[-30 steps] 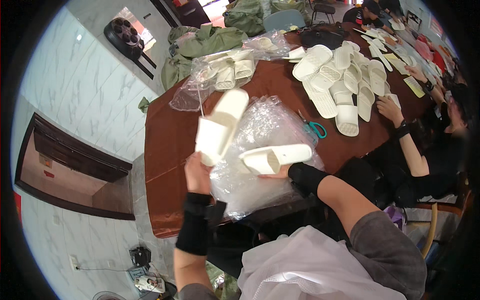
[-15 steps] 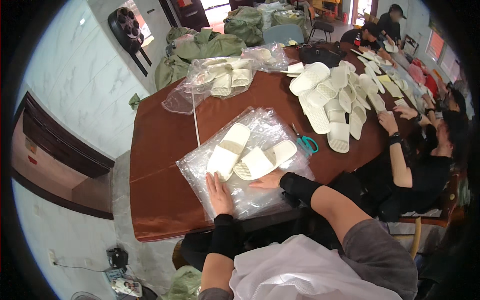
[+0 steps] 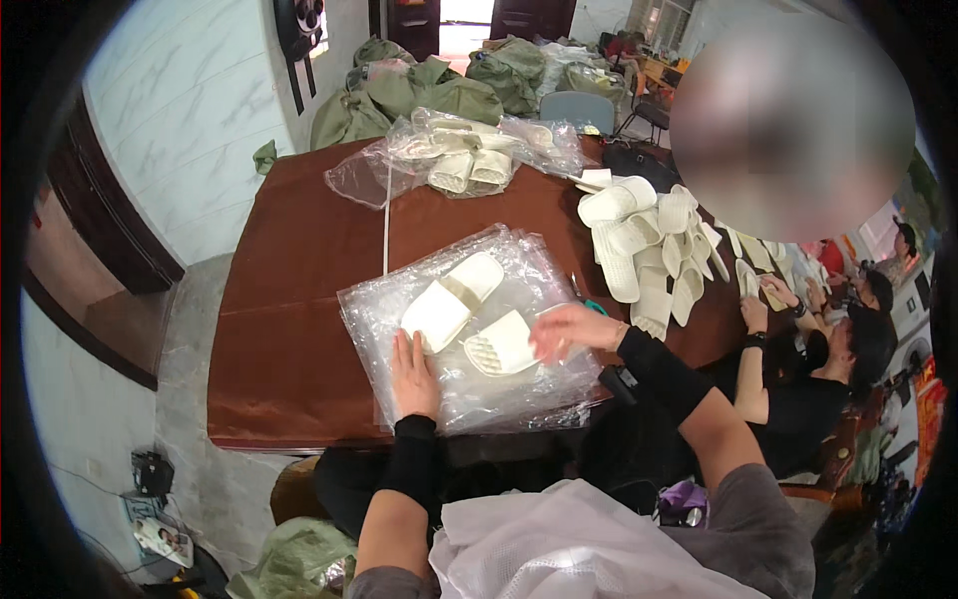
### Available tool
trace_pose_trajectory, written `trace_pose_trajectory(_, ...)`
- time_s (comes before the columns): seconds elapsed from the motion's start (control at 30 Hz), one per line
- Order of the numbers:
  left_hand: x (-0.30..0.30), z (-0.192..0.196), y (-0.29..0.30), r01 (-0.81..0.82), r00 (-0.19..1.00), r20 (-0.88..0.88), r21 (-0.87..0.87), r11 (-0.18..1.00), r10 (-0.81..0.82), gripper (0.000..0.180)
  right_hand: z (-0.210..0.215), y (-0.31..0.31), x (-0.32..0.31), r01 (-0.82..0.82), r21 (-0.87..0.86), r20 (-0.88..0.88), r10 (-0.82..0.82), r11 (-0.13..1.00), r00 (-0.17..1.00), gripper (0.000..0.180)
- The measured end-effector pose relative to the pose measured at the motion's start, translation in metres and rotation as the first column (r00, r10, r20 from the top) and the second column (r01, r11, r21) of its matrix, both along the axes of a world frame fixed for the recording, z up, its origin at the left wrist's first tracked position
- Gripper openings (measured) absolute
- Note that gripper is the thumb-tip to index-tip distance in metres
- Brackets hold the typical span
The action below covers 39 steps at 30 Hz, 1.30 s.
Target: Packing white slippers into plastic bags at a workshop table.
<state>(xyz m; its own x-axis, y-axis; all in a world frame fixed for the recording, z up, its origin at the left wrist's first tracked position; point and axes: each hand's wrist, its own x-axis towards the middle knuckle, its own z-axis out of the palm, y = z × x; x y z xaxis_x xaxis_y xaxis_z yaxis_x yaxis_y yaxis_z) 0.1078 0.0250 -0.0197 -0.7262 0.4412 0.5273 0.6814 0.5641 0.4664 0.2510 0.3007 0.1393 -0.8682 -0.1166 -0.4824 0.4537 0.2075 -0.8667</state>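
Leftward room over brown tabletop [image 3: 299, 309], slipper pile [image 3: 636, 235] an obstacle beyond right hand [image 3: 579, 327]

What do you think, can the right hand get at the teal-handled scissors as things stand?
Probably yes. The right hand appears close beside the teal-handled scissors, hiding part of them, and nothing else visible blocks the way. Its blurred fingers overlap a cream slipper; whether they touch it, I cannot tell.

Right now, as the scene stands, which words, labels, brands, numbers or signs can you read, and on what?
None can be read.
Two off-white, open-toed slippers: no readable lettering.
Stacked clear plastic bags: nothing legible.
Pale printed item, lower left: too small.
Red-orange panel, right edge: too small and blurred.
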Motion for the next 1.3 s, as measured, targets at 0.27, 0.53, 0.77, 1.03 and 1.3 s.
trace_pose_trajectory(0.27,-0.003,0.002,0.007,0.002,0.999,-0.043,-0.022,1.0,-0.003,0.048,-0.116,-0.007,-0.06,0.398,0.608,-0.451,-0.114,0.687,0.885,0.039)
trace_pose_trajectory(0.53,0.005,0.01,0.006,0.048,0.999,-0.005,-0.021,0.999,-0.048,0.052,-0.122,-0.061,-0.12,0.36,0.219,-0.394,-0.255,0.907,0.883,0.074)
trace_pose_trajectory(0.77,0.013,0.02,0.011,0.032,0.987,0.156,0.107,0.994,-0.048,0.063,-0.062,-0.016,-0.103,0.459,0.535,-0.587,-0.079,0.709,0.806,0.052)
trace_pose_trajectory(1.03,0.005,0.015,0.023,0.044,0.999,0.023,-0.049,0.998,-0.043,0.045,0.038,0.208,-0.046,0.745,0.666,-0.735,0.206,0.043,0.646,0.045)
trace_pose_trajectory(1.3,0.003,0.018,0.01,0.001,0.999,0.046,-0.088,0.996,0.003,0.046,0.05,0.194,-0.095,0.528,0.793,-0.499,0.174,-0.302,0.849,0.028)
